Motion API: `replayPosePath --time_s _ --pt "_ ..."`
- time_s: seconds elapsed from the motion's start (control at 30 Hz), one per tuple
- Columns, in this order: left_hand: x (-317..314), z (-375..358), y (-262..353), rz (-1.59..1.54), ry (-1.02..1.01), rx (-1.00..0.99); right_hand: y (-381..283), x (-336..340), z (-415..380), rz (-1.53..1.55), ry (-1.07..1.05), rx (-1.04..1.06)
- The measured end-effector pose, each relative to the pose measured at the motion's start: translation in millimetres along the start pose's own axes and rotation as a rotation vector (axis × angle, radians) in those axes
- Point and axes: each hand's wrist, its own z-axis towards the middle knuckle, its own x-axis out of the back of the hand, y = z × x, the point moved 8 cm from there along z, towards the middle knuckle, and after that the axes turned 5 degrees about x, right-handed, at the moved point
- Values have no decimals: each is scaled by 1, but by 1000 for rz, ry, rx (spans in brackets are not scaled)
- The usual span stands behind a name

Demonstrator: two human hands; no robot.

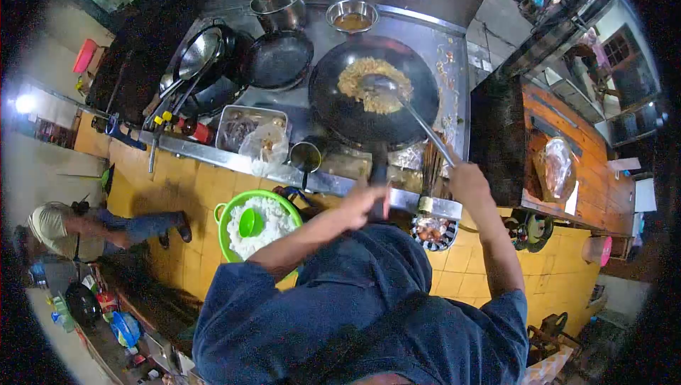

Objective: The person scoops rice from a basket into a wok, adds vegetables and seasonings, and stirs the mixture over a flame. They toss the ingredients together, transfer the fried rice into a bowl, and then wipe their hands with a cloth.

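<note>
Two hands: I see both closed on tools at the stove.
Left hand [363, 200]: wrapped around the wok handle [379, 172]; its fingers are mostly hidden from me.
Right hand [464, 176]: gripping the end of the spatula [404, 105].
Spatula axis: long thin metal shaft runs from lower right up to upper left, blade pointing into the food.
Wok [374, 90]: round, black, dull; on the steel stove top [447, 51], handle pointing toward me.
Fried rice [369, 83]: brownish, loose grains, centre of the wok.
Green basin [230, 207]: holds white rice and a small green cup [250, 222].
Hard to make out: spatula blade outline, blurred against the rice.
</note>
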Motion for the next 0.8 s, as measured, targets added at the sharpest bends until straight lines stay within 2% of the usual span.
replayPosePath --time_s 0.03,0.1,0.13,0.17,0.2,0.23,0.3,0.33,0.37,0.4,0.43,0.47,0.5,0.53,0.57,0.6,0.63,0.67,0.7,0.73,0.77,0.8 --pt "-14 -24 -8 98 -100 -5 4 -3 3 -110 -6 170" --pt "-17 -30 -11 -90 -66 61 33 17 -5 858 -161 -261" --pt "-6 -15 -3 -6 -57 -4 25 18 -4 1008 -245 -329" --pt "13 10 5 79 -46 -70 22 -6 10 1007 -255 -329" --pt "26 34 7 -29 -43 -107 19 -44 38 737 -189 -208" --pt "49 74 15 88 -82 -339 11 -73 61 470 -118 -92" --pt "64 100 25 3 -80 -311 -13 -94 86 312 -36 -124" --pt "72 108 34 157 44 -359 -4 -87 88 312 -33 -124" --pt "79 112 43 312 168 -407 4 -53 84 374 -15 -69" --pt "81 115 44 312 166 -416 14 -16 83 432 4 -11" --pt "80 116 42 269 91 -412 26 1 84 387 -189 18" --pt "77 117 43 227 15 -405 37 -2 92 209 -106 67" --pt "74 117 46 224 11 -409 43 -34 105 140 -41 31" --pt "76 120 43 139 51 -321 48 -67 117 74 22 -10" --pt "78 122 39 55 92 -231 49 -103 123 119 75 -136" --pt "79 128 35 86 76 -137 16 -79 117 259 77 -251" --pt "71 130 35 78 71 -139 15 -70 110 250 74 -248" --pt "65 131 31 -61 124 -87 5 -71 108 364 -6 -135" --pt "58 126 24 -201 180 -30 2 -56 95 386 70 16" --pt "23 103 25 -268 41 -67 -2 -42 81 401 140 170" --pt "-17 63 40 -323 -99 -118 0 0 62 293 -32 -3" --pt "-48 15 54 -359 -172 -79 2 42 35 186 -211 -174"
